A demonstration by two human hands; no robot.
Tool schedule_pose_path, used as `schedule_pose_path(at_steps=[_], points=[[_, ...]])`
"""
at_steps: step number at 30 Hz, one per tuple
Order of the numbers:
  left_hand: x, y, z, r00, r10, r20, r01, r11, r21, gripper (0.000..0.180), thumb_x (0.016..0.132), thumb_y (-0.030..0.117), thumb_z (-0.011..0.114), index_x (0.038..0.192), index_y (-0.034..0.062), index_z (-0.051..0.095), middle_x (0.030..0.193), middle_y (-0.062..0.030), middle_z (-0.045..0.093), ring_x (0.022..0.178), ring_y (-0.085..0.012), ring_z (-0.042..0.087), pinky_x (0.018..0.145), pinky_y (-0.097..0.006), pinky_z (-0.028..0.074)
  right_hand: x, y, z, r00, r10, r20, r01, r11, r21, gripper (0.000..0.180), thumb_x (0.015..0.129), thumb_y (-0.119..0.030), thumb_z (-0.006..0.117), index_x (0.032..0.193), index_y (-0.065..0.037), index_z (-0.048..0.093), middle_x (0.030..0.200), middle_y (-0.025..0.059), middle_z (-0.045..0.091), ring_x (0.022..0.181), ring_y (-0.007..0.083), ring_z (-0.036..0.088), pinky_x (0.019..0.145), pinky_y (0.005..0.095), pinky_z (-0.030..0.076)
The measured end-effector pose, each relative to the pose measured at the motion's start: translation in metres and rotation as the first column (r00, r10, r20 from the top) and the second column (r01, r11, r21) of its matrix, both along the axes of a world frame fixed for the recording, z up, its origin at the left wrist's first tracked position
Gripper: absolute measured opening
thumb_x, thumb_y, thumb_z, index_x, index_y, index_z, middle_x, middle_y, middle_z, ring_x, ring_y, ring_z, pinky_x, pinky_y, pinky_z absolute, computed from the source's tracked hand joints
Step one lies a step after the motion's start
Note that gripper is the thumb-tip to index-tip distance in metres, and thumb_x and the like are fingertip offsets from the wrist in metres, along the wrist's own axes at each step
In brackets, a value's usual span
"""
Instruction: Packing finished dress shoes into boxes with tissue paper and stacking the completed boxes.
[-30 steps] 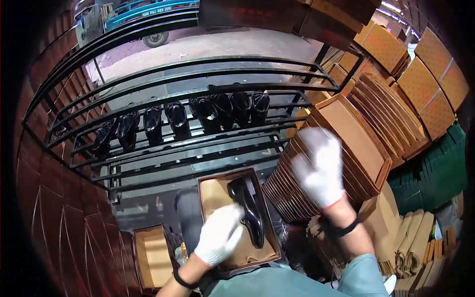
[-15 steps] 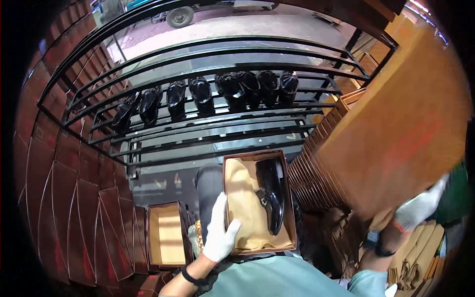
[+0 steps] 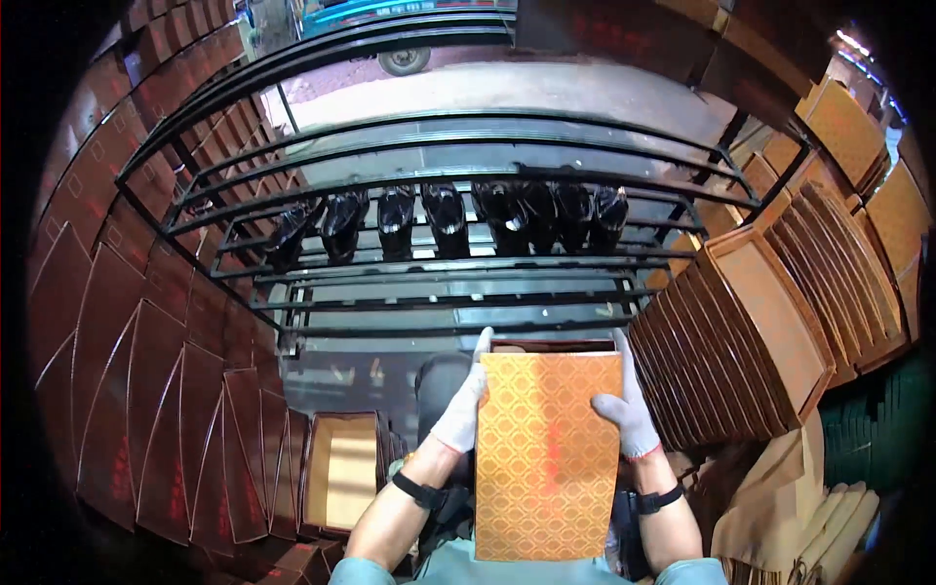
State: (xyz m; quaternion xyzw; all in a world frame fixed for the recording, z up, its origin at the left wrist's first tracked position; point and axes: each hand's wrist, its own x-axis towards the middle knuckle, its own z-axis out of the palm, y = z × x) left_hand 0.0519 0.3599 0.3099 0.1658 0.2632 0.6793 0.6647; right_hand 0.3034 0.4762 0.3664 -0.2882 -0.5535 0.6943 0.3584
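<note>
On my lap lies a gold patterned shoebox lid (image 3: 548,453) with red marks on it. It covers most of a dark brown shoebox (image 3: 556,345), whose far edge peeks out beyond the lid. The white-gloved left hand (image 3: 462,404) grips the lid's left side, its fingers pointing away from me along the edge. Opposite it, my right hand (image 3: 629,409), also gloved in white, grips the right side with the thumb bent onto the top. The black shoe and tan paper inside the box are hidden now.
Ahead stands a black metal rack (image 3: 458,263) bearing several shiny black shoes (image 3: 397,224). Brown boxes (image 3: 166,409) are stacked at left, beside an open empty box (image 3: 343,468). Nested box parts (image 3: 726,341) and folded tan paper (image 3: 795,517) are at right.
My right hand has brought the lid from the right onto the open box, hiding the shoe. My left hand has shifted forward along the box's left side. The view has shifted too.
</note>
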Motion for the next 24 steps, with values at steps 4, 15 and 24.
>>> schedule_pose_path(at_steps=[4, 15, 24], points=[[-0.004, 0.013, 0.016, 0.978, -0.014, -0.209, 0.043, 0.99, 0.135, 0.118, 0.099, 0.078, 0.068, 0.183, 0.0188, 0.012, 0.176, -0.0101, 0.038, 0.159, -0.0262, 0.044, 0.132, -0.046, 0.039, 0.009, 0.0, 0.006, 0.989, -0.136, 0.061, 0.121, 0.971, 0.204, 0.13, 0.075, -0.042, 0.088, 0.178, 0.001, 0.022, 0.179, 0.0184, 0.032, 0.168, 0.0321, 0.028, 0.139, 0.0449, 0.021], [0.011, -0.02, -0.013, 0.867, 0.027, -0.497, 0.039, 0.992, 0.122, 0.144, 0.092, 0.096, 0.058, 0.182, 0.0029, -0.004, 0.19, -0.0148, 0.008, 0.175, -0.0273, 0.007, 0.141, -0.046, 0.01, 0.017, -0.036, 0.016, 0.967, -0.227, 0.118, 0.239, 0.966, -0.099, 0.119, 0.08, -0.006, 0.077, 0.183, -0.008, 0.017, 0.179, 0.0146, 0.037, 0.162, 0.0314, 0.04, 0.134, 0.0464, 0.033], [0.063, -0.125, -0.02, 0.961, -0.126, -0.246, 0.098, 0.988, -0.123, 0.141, 0.088, 0.06, 0.089, 0.182, 0.0041, 0.0, 0.186, -0.0135, 0.016, 0.172, -0.0273, 0.015, 0.139, -0.048, 0.017, 0.049, -0.098, -0.029, 0.953, -0.252, 0.166, 0.272, 0.955, -0.114, 0.119, 0.082, -0.007, 0.075, 0.183, -0.006, 0.013, 0.178, 0.0159, 0.04, 0.156, 0.0316, 0.048, 0.13, 0.0458, 0.041]])
